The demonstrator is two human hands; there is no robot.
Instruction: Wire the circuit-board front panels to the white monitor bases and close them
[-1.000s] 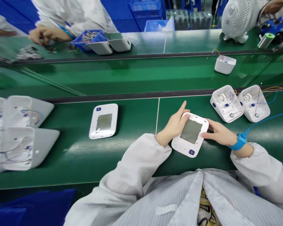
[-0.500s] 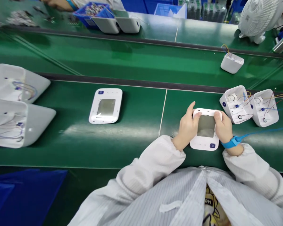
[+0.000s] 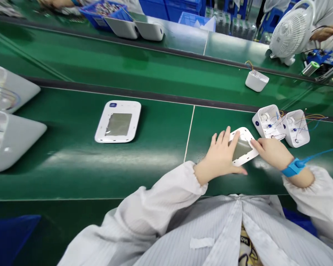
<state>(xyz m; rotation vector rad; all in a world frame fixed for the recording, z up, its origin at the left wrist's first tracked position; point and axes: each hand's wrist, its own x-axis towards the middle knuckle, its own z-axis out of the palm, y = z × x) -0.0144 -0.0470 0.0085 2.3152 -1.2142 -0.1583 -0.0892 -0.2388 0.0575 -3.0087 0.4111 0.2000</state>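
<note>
A white front cover with a grey screen [image 3: 242, 148] is tilted and turned at an angle over the green bench, between my hands. My left hand [image 3: 219, 157] lies across its left side, fingers spread and thumb stretched out below its lower edge. At the right edge of the cover, my right hand [image 3: 274, 152] grips with the thumb on top; its other fingers are mostly hidden. A blue wrist strap [image 3: 293, 168] is around my right wrist. Another white front cover [image 3: 118, 122], with a dark blue square in its corner, lies flat to the left.
Two open white housings [image 3: 269, 122] with loose wires stand just beyond my right hand. Larger white housings [image 3: 24, 138] are at the far left. On the belt behind sits a small white housing [image 3: 256, 81]. A fan [image 3: 290, 35] and blue parts bin [image 3: 100, 16] stand farther back.
The held cover has turned from upright to slanted. My left hand has spread its fingers over it, and my right hand has shifted to its right edge. The view has moved slightly.
</note>
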